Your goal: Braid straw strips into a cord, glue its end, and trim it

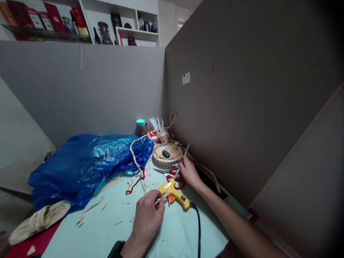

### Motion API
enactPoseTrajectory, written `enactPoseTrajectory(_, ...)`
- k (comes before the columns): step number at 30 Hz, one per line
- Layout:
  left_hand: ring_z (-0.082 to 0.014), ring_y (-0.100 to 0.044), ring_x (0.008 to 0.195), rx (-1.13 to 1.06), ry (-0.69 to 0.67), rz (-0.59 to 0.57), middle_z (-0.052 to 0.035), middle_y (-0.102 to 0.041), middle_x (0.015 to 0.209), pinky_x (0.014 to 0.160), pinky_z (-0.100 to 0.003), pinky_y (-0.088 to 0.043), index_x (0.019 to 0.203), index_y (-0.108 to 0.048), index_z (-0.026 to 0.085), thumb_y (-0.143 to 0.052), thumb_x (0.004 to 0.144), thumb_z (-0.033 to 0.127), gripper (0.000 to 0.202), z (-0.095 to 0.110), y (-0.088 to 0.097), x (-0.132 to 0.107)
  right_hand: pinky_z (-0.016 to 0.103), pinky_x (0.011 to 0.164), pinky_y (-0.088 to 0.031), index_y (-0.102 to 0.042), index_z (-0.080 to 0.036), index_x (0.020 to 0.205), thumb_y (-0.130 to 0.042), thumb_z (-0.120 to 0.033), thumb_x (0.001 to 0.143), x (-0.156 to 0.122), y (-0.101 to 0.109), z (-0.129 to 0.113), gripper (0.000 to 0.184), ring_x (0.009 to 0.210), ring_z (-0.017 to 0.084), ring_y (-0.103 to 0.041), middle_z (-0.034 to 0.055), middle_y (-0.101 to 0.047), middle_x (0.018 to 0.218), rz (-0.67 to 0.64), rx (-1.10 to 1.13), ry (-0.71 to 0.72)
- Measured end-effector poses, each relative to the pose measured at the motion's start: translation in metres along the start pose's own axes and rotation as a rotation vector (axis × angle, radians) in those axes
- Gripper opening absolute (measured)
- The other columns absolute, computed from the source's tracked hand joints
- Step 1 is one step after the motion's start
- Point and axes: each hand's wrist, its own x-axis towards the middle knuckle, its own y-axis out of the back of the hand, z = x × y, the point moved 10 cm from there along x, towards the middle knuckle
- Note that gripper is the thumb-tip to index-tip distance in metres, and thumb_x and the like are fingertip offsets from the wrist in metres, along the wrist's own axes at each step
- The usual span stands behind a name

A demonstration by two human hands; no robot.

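A yellow glue gun [177,195] with an orange trigger lies on its side over the pale green table. My right hand [189,171] pinches a translucent glue stick [187,149], whose lower end meets the back of the gun. Closed in front of the gun, my left hand [149,211] grips a straw braid [133,154]; a short end pokes out between thumb and fingers. The braid loops up towards the back corner. Red-handled scissors [161,172] lie beyond the gun, partly hidden by my right hand.
A woven basket [158,164] holds a dark thread spool [166,154]. Behind it stand a cup of glue sticks [163,137] and a green-lidded jar [141,127]. Blue plastic [88,161] covers the left side, near a straw bundle [40,220]. The gun's black cord [199,225] runs forward. Grey partitions [242,89] enclose the table.
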Motion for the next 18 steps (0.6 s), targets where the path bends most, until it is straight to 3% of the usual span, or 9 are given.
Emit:
enactPoseTrajectory(12,-0.0178,-0.060,0.068,0.009,-0.097,-0.081,-0.0032,-0.066,0.073,0.064,-0.027,-0.041,0.072,-0.060,0.019,-0.051,0.081,0.013,0.015,0.019,-0.024,0.014,0.035,0.074,-0.057,-0.058,-0.015,0.117,-0.057,-0.034,0.095,-0.005,-0.010,0.006,0.029,0.087,0.017,-0.065,0.0069,-0.064,0.108,-0.126,-0.028,-0.016)
enactPoseTrajectory(18,-0.0175,-0.060,0.066,0.016,-0.076,-0.041,-0.0025,-0.067,0.073,0.063,-0.027,-0.041,0.074,-0.061,0.020,-0.049,0.081,0.013,0.016,0.013,-0.020,0.011,0.036,0.076,-0.056,-0.059,-0.015,0.115,-0.057,-0.033,0.095,-0.005,0.006,-0.006,0.028,0.088,0.017,-0.065,0.0069,-0.064,0.109,-0.022,-0.120,0.046)
